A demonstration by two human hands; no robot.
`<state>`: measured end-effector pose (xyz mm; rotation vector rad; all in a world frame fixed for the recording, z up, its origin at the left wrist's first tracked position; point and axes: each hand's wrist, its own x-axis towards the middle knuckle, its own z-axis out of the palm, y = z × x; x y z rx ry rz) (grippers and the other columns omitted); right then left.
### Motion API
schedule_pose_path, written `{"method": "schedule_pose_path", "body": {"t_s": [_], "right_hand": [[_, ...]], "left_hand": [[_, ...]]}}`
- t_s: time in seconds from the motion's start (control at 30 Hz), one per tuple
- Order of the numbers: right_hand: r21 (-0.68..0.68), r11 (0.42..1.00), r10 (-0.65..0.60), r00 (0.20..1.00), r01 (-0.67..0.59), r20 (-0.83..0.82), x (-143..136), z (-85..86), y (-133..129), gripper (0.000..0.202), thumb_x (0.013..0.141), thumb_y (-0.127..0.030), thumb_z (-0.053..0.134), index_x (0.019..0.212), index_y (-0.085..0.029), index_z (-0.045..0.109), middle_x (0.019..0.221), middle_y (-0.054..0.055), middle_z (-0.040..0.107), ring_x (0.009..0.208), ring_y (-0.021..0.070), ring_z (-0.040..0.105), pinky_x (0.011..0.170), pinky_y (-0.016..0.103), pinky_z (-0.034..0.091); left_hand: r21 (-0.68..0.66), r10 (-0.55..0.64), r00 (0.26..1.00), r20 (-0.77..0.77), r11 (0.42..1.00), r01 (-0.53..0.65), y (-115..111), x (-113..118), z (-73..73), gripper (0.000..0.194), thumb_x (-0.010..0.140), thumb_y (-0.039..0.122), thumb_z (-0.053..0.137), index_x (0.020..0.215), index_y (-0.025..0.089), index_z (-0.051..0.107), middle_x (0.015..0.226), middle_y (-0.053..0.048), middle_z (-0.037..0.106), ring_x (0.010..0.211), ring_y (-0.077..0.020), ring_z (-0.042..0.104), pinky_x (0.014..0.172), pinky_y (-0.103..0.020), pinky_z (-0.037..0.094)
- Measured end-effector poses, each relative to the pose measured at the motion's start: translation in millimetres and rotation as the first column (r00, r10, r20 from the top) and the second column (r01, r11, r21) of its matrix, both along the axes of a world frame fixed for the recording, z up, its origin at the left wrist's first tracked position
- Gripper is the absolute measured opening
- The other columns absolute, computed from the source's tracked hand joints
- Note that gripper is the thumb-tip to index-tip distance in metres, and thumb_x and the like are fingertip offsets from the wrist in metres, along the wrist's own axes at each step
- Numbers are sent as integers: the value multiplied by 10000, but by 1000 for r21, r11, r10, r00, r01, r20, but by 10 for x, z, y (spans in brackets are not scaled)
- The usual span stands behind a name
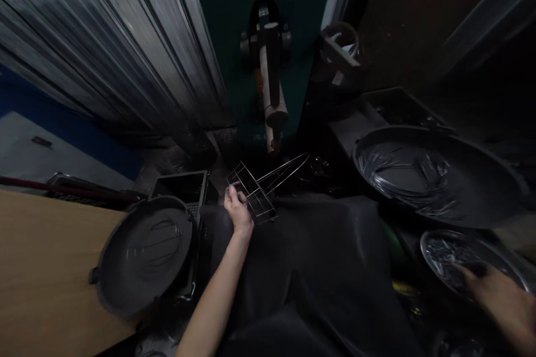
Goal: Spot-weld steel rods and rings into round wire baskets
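My left hand (238,206) is closed on one corner of a small wire rack (262,215), a rectangular frame of thin metal rods with a long narrow loop sticking out to the right. The rack is held just above the dark cloth over my lap, below the machine's electrode arms. Off to the right, my right hand (498,295) is at a round metal bowl (425,245) of small shiny metal pieces (446,256). Motion blurs its fingers, and whether they grip a piece cannot be made out.
A green machine (226,28) with thick cylindrical arms (274,95) stands ahead. On the right, a wide dark pan (481,178) holds many bent wire loops (389,175). Another dark pan (121,268) with a few wire pieces sits left, beside a wooden board (46,268) and a crate (203,184).
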<state>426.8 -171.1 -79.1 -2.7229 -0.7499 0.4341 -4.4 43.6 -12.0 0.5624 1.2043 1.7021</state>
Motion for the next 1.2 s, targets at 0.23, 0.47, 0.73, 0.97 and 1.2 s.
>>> {"method": "schedule_pose_path", "body": {"t_s": [0.23, 0.47, 0.73, 0.97, 1.2], "right_hand": [[-134, 989, 70, 996, -62, 51, -212, 231, 92, 601, 691, -684, 424, 912, -183, 670, 747, 348, 540, 855, 419, 609, 587, 488, 353], [349, 438, 591, 558, -828, 583, -1373, 1002, 1247, 360, 920, -331, 404, 1223, -218, 561, 1133, 130, 594, 1006, 254, 576, 853, 385, 458], [-179, 82, 806, -41, -981, 591, -1987, 1246, 2039, 286, 893, -76, 413, 1025, -142, 658, 827, 86, 660, 806, 203, 533, 672, 298, 397], [-78, 205, 820, 128, -976, 557, -1809, 1107, 1801, 415, 918, -142, 430, 1324, -206, 486, 1198, 79, 613, 957, 214, 514, 760, 324, 396], [-108, 967, 252, 937, -232, 242, -343, 427, 518, 200, 851, -212, 533, 961, -109, 664, 966, 186, 654, 909, 272, 601, 772, 359, 437]], "left_hand": [[58, 20, 998, -63, 998, -17, 64, -107, 38, 343, 801, 513, 556, 856, 175, 568, 450, 102, 278, 358, -26, 199, 360, -148, 137], [113, -115, 988, -106, 986, 126, 13, -56, 100, 369, 800, 526, 572, 877, 166, 587, 433, 101, 282, 352, -25, 209, 359, -148, 169], [82, -101, 967, -234, 989, 123, -45, -187, 120, 375, 776, 518, 589, 845, 149, 588, 463, 92, 326, 382, -23, 271, 387, -147, 211], [131, -51, 929, -367, 986, 106, 48, -116, -58, 294, 825, 427, 517, 837, 137, 563, 465, 95, 342, 391, -38, 276, 379, -163, 210], [54, -3, 971, -239, 998, 16, 144, -203, -92, 290, 780, 433, 527, 838, 149, 518, 489, 104, 337, 367, -32, 261, 366, -183, 150]]}}
